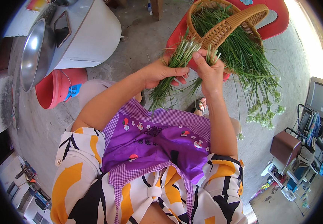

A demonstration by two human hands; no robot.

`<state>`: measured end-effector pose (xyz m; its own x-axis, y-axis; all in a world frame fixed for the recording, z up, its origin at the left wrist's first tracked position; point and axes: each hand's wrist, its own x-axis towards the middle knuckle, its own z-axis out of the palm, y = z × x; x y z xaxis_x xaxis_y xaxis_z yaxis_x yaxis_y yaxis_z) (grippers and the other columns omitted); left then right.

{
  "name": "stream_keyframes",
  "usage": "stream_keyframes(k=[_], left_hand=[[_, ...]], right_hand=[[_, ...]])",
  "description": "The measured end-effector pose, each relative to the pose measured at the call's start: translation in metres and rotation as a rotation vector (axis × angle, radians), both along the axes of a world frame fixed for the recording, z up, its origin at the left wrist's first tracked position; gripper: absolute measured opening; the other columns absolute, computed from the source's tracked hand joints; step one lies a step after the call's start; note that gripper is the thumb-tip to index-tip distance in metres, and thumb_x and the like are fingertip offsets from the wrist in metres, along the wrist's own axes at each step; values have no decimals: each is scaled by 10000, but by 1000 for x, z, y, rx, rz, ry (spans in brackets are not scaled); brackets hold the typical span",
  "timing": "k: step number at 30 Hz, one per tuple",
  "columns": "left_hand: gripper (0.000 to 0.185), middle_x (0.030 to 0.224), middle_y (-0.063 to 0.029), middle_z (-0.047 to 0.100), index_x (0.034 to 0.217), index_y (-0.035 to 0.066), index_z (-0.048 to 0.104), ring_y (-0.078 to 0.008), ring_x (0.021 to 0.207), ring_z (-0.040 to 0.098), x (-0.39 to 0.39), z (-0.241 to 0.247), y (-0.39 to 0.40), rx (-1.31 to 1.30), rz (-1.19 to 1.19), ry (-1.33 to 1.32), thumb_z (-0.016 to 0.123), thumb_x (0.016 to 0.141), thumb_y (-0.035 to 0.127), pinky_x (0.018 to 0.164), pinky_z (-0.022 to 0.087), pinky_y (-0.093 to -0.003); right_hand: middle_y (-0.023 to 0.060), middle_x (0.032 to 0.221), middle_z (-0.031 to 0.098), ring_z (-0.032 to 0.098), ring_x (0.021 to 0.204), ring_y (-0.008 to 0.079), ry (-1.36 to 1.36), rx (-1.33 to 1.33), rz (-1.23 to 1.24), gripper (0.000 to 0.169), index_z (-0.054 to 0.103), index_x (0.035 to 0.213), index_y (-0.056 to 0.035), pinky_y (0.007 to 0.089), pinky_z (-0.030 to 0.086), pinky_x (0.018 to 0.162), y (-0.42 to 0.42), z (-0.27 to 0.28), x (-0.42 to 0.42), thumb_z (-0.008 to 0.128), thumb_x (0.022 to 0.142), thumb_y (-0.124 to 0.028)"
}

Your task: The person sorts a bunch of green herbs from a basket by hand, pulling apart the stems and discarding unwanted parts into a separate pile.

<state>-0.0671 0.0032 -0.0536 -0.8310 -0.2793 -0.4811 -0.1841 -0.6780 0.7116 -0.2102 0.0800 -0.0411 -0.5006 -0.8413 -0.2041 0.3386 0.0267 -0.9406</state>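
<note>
A thick bunch of garlic chives lies in my left hand, its pale cut ends pointing up and away from me. My right hand pinches a smaller bunch of chives close beside it, thumb against the pale stems. Just beyond both hands stands a wicker basket with an arched handle. Long green chives fill it and spill over its near side, some ending in whitish flower heads that hang down. The basket rests on a red plastic chair.
At the left, a white-topped table carries a large metal bowl and a smartphone. A red bucket lies tipped below it. A purple apron covers my lap. Against the right side stand a brown box and a wheeled frame.
</note>
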Motion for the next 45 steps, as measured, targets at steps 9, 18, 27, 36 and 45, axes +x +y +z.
stream_keyframes(k=[9,18,27,36,45], left_hand=[[232,886,-65,588,969,33,552,-174,743,600,-3,7,-1,106,289,2,623,802,178,632,502,-275],[304,904,-83,608,977,-4,565,-173,724,614,-3,-7,-3,4,272,18,701,713,61,603,510,-250],[237,865,-71,616,934,8,583,-155,819,588,-1,-2,-6,-219,281,15,671,756,136,691,465,-258],[248,816,-49,598,905,1,587,-139,746,578,20,6,-35,-333,393,-89,684,746,164,690,459,-247],[212,823,-48,588,920,23,578,-109,659,548,13,10,-26,-195,254,26,643,788,176,618,467,-237]], right_hand=[[-97,535,419,274,424,-7,-64,28,-55,141,630,876,-24,183,170,388,4,-5,-15,630,807,-146],[-90,561,452,304,454,-7,-11,65,37,168,633,882,-24,176,205,407,3,-2,-10,634,805,-173],[-60,623,506,400,550,16,288,8,83,120,607,794,-19,174,314,485,2,-19,-4,653,780,-129],[-49,598,485,404,535,48,462,125,-38,132,559,766,-23,213,342,487,9,-29,-23,610,805,-138],[-62,649,543,458,529,64,350,14,-1,262,607,957,0,222,386,495,4,-13,-7,644,792,-200]])
